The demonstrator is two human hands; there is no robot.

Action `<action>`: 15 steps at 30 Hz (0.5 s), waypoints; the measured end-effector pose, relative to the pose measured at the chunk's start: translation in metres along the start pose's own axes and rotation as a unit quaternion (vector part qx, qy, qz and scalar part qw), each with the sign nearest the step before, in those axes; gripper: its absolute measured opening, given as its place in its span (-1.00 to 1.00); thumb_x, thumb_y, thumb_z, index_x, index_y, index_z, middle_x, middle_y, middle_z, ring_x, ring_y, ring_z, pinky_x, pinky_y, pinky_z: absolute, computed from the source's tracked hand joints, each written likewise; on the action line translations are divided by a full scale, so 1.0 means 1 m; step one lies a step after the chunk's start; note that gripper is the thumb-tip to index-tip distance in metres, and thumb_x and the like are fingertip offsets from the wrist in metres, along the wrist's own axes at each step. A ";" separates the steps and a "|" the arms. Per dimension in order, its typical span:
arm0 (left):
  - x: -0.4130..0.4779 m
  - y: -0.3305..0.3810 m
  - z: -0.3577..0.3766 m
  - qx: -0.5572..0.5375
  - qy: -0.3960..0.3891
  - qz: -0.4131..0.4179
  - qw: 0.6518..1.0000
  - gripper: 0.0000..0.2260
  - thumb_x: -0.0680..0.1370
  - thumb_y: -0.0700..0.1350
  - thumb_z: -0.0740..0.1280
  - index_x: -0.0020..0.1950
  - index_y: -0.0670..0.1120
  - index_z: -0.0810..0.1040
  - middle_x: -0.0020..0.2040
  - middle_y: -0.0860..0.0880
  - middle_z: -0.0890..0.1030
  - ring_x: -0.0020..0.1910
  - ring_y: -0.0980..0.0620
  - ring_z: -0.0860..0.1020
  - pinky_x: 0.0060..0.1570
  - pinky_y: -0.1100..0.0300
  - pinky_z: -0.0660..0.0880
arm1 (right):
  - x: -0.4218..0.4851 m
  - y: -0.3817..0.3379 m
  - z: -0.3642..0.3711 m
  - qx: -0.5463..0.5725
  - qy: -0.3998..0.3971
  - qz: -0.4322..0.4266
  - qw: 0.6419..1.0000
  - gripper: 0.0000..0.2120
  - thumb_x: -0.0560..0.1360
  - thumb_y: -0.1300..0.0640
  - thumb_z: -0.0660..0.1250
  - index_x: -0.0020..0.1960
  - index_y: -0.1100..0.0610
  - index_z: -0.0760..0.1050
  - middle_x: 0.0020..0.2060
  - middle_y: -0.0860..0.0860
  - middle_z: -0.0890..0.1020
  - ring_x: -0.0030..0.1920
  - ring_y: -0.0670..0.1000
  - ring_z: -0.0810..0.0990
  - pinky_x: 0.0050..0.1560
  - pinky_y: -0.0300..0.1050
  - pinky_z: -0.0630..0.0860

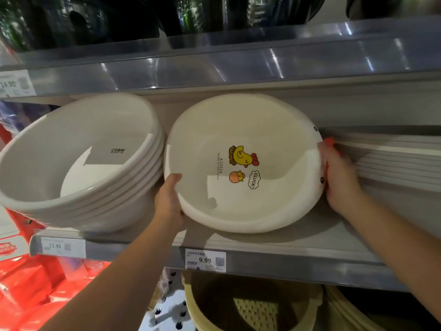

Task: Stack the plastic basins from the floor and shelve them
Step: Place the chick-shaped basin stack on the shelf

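A white plastic basin (pixel 210 139) with a yellow chick print and the word CLUCK stands tilted on its side on the middle shelf (pixel 298 261), its inside facing me. My left hand (pixel 168 199) grips its lower left rim. My right hand (pixel 338 177) holds its right rim, beside an orange part of the basin. Whether other basins are nested behind it is hidden. To its left leans a tilted stack of several white basins (pixel 78 163) marked CRBW, close to the chick basin's left side.
A stack of flat white rims (pixel 396 161) lies right of my right hand. Dark wrapped items (pixel 119 17) fill the shelf above. Yellowish perforated baskets (pixel 253 306) sit on the shelf below. Red packages (pixel 28 283) are at lower left. Price tags read 11.90 and 9.99.
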State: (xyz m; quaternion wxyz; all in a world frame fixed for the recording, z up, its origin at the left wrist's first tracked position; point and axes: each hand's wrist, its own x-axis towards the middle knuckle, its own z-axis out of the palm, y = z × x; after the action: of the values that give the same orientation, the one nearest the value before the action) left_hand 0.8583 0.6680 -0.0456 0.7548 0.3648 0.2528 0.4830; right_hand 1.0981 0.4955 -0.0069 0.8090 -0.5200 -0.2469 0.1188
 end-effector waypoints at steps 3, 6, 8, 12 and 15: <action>0.003 -0.004 0.002 0.017 0.019 0.029 0.999 -0.57 0.38 -0.01 0.34 0.20 -0.15 0.54 0.06 -0.24 0.64 0.05 -0.31 0.59 0.10 -0.32 0.45 | -0.031 0.026 0.004 -0.009 0.027 0.044 0.999 -0.33 0.28 -0.09 0.51 0.29 0.11 0.39 0.10 0.00 0.62 0.06 0.03 0.61 0.08 0.00 0.53; 0.007 -0.007 0.005 0.035 0.030 0.056 0.997 -0.51 0.31 0.01 0.37 0.21 -0.11 0.52 0.06 -0.23 0.64 0.03 -0.29 0.60 0.07 -0.32 0.48 | -0.052 0.053 0.009 -0.017 -0.021 0.140 0.990 -0.37 0.27 0.05 0.55 0.27 0.07 0.42 0.11 0.01 0.63 0.09 0.09 0.60 0.07 0.11 0.55; 0.012 -0.009 0.003 0.059 0.041 0.067 0.995 -0.53 0.32 0.04 0.39 0.19 -0.09 0.54 0.02 -0.19 0.67 -0.01 -0.25 0.62 0.08 -0.27 0.50 | -0.055 0.060 0.011 -0.008 -0.036 0.157 0.987 -0.36 0.30 0.12 0.53 0.32 0.02 0.37 0.17 0.00 0.59 0.16 0.11 0.56 0.17 0.23 0.49; 0.025 -0.017 -0.008 0.099 0.050 0.058 0.992 -0.72 0.42 0.12 0.36 0.01 -0.02 0.60 -0.02 -0.07 0.69 -0.03 -0.12 0.64 0.13 -0.10 0.51 | -0.052 0.056 0.019 -0.004 -0.007 0.117 0.993 -0.32 0.31 0.17 0.53 0.35 0.02 0.32 0.18 -0.01 0.58 0.16 0.06 0.56 0.17 0.17 0.50; 0.030 -0.020 -0.011 0.143 0.066 0.060 0.986 -0.72 0.41 0.18 0.31 -0.11 -0.01 0.58 -0.08 -0.02 0.68 -0.06 -0.07 0.64 0.13 -0.06 0.52 | -0.050 0.055 0.024 0.001 0.009 0.098 0.995 -0.31 0.31 0.22 0.53 0.35 0.07 0.31 0.16 0.00 0.59 0.12 0.03 0.57 0.11 0.07 0.53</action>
State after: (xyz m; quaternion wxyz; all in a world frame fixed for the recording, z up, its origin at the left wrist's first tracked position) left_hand 0.8737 0.6933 -0.0691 0.6461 0.4512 0.3457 0.5095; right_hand 1.0464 0.5160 -0.0622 0.7959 -0.5423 -0.1873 0.1932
